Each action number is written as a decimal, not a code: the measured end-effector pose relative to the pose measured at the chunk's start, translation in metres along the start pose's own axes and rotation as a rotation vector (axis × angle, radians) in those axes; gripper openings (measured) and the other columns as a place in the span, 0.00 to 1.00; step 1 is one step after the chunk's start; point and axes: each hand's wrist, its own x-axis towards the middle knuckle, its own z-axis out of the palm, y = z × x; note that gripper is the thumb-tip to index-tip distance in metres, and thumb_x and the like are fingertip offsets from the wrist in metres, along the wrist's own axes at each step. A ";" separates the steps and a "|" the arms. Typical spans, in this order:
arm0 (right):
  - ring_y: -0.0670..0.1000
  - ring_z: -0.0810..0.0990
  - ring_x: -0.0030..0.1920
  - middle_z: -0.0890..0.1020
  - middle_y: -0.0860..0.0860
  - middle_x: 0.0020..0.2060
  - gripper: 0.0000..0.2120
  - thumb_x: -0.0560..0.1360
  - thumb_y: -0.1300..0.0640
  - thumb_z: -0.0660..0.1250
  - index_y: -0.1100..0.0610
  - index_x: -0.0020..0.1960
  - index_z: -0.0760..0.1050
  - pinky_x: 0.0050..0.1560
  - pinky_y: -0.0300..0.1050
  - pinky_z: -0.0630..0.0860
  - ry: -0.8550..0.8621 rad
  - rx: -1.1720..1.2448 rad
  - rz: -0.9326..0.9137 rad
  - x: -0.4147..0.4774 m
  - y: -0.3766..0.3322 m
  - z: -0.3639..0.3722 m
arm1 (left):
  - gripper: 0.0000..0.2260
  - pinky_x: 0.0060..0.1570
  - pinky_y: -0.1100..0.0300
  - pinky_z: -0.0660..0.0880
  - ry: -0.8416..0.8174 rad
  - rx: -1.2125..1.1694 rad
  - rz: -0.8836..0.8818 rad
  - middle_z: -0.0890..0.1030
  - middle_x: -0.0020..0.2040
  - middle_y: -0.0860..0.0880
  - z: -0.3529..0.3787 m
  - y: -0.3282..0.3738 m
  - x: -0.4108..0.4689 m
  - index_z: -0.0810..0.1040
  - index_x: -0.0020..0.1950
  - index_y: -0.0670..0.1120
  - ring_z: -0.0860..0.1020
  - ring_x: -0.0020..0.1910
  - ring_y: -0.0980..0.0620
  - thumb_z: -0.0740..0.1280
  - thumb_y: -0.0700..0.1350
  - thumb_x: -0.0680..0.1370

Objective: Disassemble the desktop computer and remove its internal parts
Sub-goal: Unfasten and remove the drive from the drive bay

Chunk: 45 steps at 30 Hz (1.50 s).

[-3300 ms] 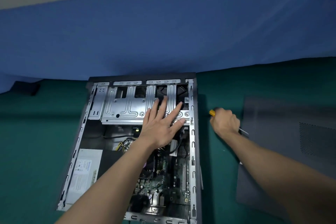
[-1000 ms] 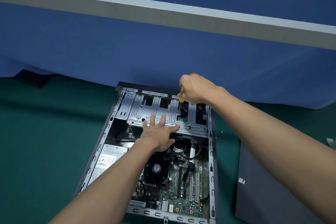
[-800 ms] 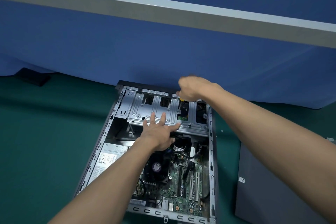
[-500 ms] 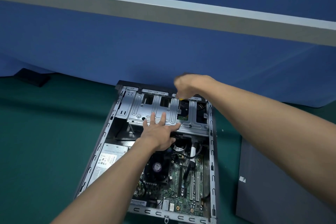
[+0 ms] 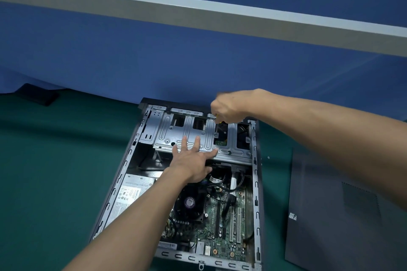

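The desktop computer [image 5: 256, 185] is lying on its side on the green mat [image 5: 55, 171], close to the blue backdrop, and the job is looking early: the dark side panel [image 5: 330, 215] is already off and resting on the mat just to the right, a small screw [image 5: 268, 157] is sitting loose beside the case, yet every internal part seems to be in its place. The left hand [image 5: 191, 160] is pressing down flat, fingers straight and spread, on the drive cage [image 5: 187, 130] — a stamped sheet of dull grey steel with raised ribs and square cut-outs. The right hand [image 5: 229, 108] is curling tightly round a screwdriver [image 5: 217, 119], only a sliver of yellow handle and the thin shaft showing, the tip pointing down at the cage near its far edge. Nearer the camera, the green motherboard [image 5: 222, 237], the round black cooler fan [image 5: 189, 202], looping black cables and the boxy labelled power supply [image 5: 130, 193] are all waiting to come out.
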 end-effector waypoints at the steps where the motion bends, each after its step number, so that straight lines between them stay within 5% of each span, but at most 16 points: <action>1: 0.50 0.70 0.26 0.79 0.53 0.34 0.18 0.79 0.55 0.62 0.57 0.32 0.67 0.22 0.39 0.61 0.003 -0.023 -0.028 -0.001 0.000 0.000 | 0.27 0.73 0.35 0.41 0.000 -0.001 0.000 0.36 0.79 0.46 0.000 0.000 0.000 0.47 0.77 0.66 0.35 0.76 0.35 0.56 0.58 0.82; 5: 0.53 0.72 0.29 0.73 0.51 0.30 0.15 0.80 0.52 0.61 0.58 0.36 0.69 0.23 0.41 0.62 0.021 -0.046 -0.056 0.000 -0.003 0.000 | 0.26 0.73 0.35 0.40 -0.003 -0.001 -0.003 0.36 0.79 0.46 0.000 0.000 0.000 0.47 0.77 0.66 0.35 0.76 0.36 0.56 0.58 0.82; 8: 0.50 0.67 0.28 0.69 0.50 0.28 0.24 0.81 0.41 0.54 0.58 0.35 0.67 0.29 0.41 0.62 0.069 -0.073 0.066 0.001 -0.008 0.002 | 0.26 0.72 0.35 0.40 -0.003 -0.005 -0.001 0.36 0.79 0.46 0.000 0.000 0.000 0.48 0.77 0.66 0.34 0.75 0.35 0.57 0.58 0.82; 12: 0.57 0.75 0.45 0.77 0.51 0.46 0.20 0.83 0.46 0.50 0.57 0.44 0.73 0.46 0.47 0.71 -0.090 -0.014 0.245 0.001 -0.009 -0.002 | 0.26 0.72 0.34 0.40 0.004 -0.006 0.002 0.36 0.79 0.45 0.000 0.000 0.000 0.48 0.77 0.66 0.35 0.75 0.35 0.56 0.58 0.82; 15: 0.54 0.74 0.39 0.76 0.53 0.40 0.11 0.80 0.59 0.55 0.60 0.42 0.71 0.36 0.43 0.69 -0.152 0.093 0.261 0.000 -0.004 0.000 | 0.27 0.72 0.34 0.40 0.009 -0.004 0.004 0.36 0.79 0.45 0.001 0.000 0.000 0.47 0.77 0.66 0.35 0.75 0.35 0.56 0.59 0.82; 21: 0.52 0.67 0.26 0.68 0.53 0.26 0.17 0.75 0.63 0.63 0.58 0.30 0.63 0.25 0.38 0.61 0.122 0.059 0.149 -0.005 -0.007 0.007 | 0.27 0.73 0.35 0.40 0.005 0.001 0.004 0.36 0.79 0.45 -0.001 0.000 0.000 0.47 0.77 0.66 0.35 0.76 0.35 0.56 0.59 0.82; 26: 0.56 0.71 0.32 0.73 0.56 0.29 0.08 0.73 0.61 0.67 0.63 0.37 0.73 0.30 0.42 0.65 0.097 0.264 0.190 0.000 -0.001 0.009 | 0.26 0.73 0.35 0.41 0.012 -0.001 0.002 0.37 0.79 0.45 0.000 -0.001 -0.001 0.48 0.77 0.66 0.36 0.76 0.35 0.56 0.58 0.82; 30: 0.55 0.72 0.37 0.70 0.51 0.33 0.22 0.81 0.44 0.56 0.59 0.36 0.66 0.38 0.43 0.67 0.085 0.305 0.295 -0.004 0.000 0.018 | 0.26 0.73 0.35 0.41 0.011 -0.003 0.002 0.37 0.79 0.45 0.000 0.000 0.001 0.48 0.77 0.66 0.35 0.76 0.35 0.56 0.59 0.82; 32: 0.55 0.72 0.39 0.71 0.51 0.35 0.19 0.81 0.49 0.55 0.58 0.35 0.64 0.41 0.44 0.68 0.062 0.297 0.325 -0.004 0.000 0.019 | 0.26 0.73 0.35 0.41 0.014 0.002 0.001 0.37 0.79 0.45 0.001 0.000 0.002 0.48 0.77 0.67 0.35 0.76 0.35 0.56 0.59 0.82; 37: 0.52 0.68 0.27 0.70 0.53 0.28 0.16 0.77 0.60 0.62 0.58 0.31 0.64 0.27 0.40 0.61 0.104 0.201 0.235 -0.007 -0.006 0.013 | 0.26 0.73 0.35 0.41 0.007 0.000 -0.005 0.37 0.79 0.46 0.001 -0.001 0.002 0.48 0.77 0.67 0.35 0.76 0.36 0.56 0.59 0.82; 40: 0.54 0.65 0.25 0.67 0.54 0.24 0.18 0.74 0.63 0.65 0.59 0.29 0.63 0.26 0.40 0.61 0.122 0.174 0.189 -0.008 -0.006 0.010 | 0.26 0.73 0.35 0.41 0.008 0.004 -0.005 0.37 0.79 0.45 0.001 -0.001 0.001 0.48 0.77 0.67 0.35 0.76 0.36 0.56 0.59 0.82; 43: 0.57 0.71 0.31 0.75 0.59 0.29 0.11 0.73 0.59 0.68 0.63 0.35 0.74 0.31 0.43 0.67 0.090 0.299 0.204 -0.006 -0.001 0.009 | 0.26 0.73 0.35 0.41 0.013 -0.002 -0.001 0.37 0.79 0.45 0.001 0.000 0.001 0.48 0.77 0.67 0.35 0.76 0.36 0.56 0.59 0.82; 45: 0.55 0.74 0.33 0.77 0.55 0.30 0.16 0.75 0.51 0.68 0.62 0.36 0.75 0.31 0.42 0.67 0.063 0.357 0.232 -0.005 -0.003 0.011 | 0.26 0.73 0.35 0.41 0.012 -0.006 -0.001 0.37 0.79 0.45 0.001 0.000 0.001 0.48 0.77 0.67 0.35 0.76 0.36 0.56 0.58 0.82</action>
